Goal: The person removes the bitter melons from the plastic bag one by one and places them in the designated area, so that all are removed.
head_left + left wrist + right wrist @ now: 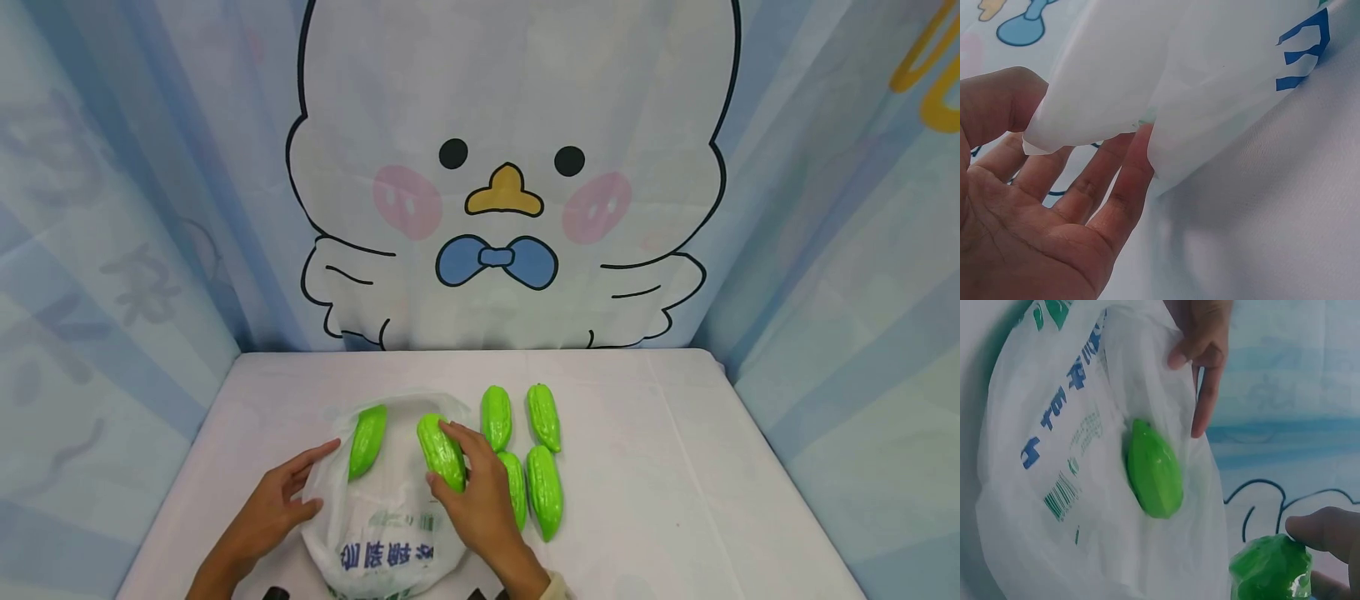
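A white plastic bag (390,508) with blue print lies on the table, its mouth toward the back. My left hand (266,512) holds the bag's left edge between thumb and fingers; in the left wrist view some fingertips of that hand (1054,187) are hidden behind the plastic. One green ridged fruit (367,442) rests inside the bag, also seen as a green fruit (1155,470) in the right wrist view. My right hand (483,492) grips another green fruit (438,450) above the bag's mouth, at its right side.
Several green fruits (545,492) lie in two columns on the white table (675,475) just right of the bag, one partly hidden by my right hand. Patterned curtains (495,308) stand behind and on both sides. Small black objects (276,593) show at the front edge.
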Tool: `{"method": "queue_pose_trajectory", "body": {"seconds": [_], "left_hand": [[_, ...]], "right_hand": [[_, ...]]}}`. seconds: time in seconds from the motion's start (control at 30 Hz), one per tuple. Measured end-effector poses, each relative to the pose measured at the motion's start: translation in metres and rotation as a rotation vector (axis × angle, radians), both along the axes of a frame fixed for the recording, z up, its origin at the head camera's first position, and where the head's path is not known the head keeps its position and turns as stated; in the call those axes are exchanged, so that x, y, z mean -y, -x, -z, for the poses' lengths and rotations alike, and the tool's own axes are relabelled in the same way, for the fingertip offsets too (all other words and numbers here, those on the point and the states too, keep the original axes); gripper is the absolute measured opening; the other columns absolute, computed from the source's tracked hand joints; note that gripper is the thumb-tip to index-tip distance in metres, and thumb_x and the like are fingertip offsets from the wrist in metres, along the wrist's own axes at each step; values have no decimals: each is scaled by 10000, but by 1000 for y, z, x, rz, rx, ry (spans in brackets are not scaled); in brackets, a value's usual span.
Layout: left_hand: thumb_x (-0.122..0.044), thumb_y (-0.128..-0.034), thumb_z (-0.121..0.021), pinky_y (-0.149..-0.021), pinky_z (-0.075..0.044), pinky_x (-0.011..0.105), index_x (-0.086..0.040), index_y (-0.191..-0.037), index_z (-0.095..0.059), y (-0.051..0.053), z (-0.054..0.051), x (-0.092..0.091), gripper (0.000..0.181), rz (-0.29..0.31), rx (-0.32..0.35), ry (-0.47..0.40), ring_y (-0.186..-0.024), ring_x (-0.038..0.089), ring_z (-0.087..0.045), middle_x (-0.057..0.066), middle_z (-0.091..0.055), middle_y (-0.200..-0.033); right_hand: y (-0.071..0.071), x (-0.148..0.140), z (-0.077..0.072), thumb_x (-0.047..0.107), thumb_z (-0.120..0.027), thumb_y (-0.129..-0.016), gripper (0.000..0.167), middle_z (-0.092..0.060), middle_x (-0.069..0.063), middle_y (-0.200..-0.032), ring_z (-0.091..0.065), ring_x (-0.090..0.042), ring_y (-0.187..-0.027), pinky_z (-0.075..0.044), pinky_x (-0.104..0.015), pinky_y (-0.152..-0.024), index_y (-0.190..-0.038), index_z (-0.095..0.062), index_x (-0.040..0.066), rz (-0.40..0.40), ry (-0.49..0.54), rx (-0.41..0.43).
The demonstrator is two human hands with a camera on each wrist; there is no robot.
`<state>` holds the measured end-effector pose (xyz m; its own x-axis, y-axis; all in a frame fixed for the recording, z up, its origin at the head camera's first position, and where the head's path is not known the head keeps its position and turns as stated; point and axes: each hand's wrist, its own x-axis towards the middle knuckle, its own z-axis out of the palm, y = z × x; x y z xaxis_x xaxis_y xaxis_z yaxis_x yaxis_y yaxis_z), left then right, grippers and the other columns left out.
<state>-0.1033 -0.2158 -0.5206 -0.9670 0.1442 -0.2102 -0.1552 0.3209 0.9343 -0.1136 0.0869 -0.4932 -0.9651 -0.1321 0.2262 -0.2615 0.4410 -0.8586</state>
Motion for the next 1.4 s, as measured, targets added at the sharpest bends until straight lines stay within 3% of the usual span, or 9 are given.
{"method": "queue_pose_trajectory", "body": {"seconds": [0.27, 0.53, 0.77, 1.13, 1.4], "left_hand": [[-129, -910, -792, -1037, -591, 401, -157, -1621, -457, 0, 0, -1, 787, -21, 17, 7, -1519, 506, -422, 145, -327, -1737], [-131, -917, -785, -1071, -571, 425, -156, -1617, -463, 0, 0, -1, 771, -15, 9, 15, -1521, 500, -424, 141, -339, -1733], [-136, -910, -795, -1066, -572, 427, -172, -1613, -471, 1, 0, -2, 775, -18, 9, 16, -1526, 503, -413, 130, -335, -1736], [-168, -919, -797, -1070, -571, 423, -143, -1613, -467, 1, -2, -1, 769, -19, 4, 14, -1520, 512, -417, 146, -332, -1734], [-159, -915, -799, -1061, -575, 415, -146, -1612, -470, 1, -2, 0, 771, -23, 8, 9, -1519, 506, -421, 140, -329, -1737]], "right_hand": [[13, -18, -6, 88, -853, -877, 706, -596, -31, -1516, -632, -250, -1341, -597, -458, -1014, -1511, -586, 243, 86, -2, -18], [20, -39, -10, 91, -850, -886, 678, -614, -52, -1480, -637, -281, -1276, -627, -489, -943, -1501, -607, 244, 156, 36, 9], [26, -61, -8, 99, -851, -892, 680, -597, -76, -1498, -620, -294, -1305, -638, -447, -931, -1508, -599, 233, 221, 31, 29], [35, -92, -4, 126, -833, -913, 658, -581, -91, -1520, -595, -332, -1324, -598, -542, -964, -1512, -594, 251, 310, -11, 52], [43, -115, -1, 105, -822, -914, 662, -567, -136, -1525, -606, -358, -1335, -603, -554, -986, -1524, -579, 197, 361, -28, 48]]}}
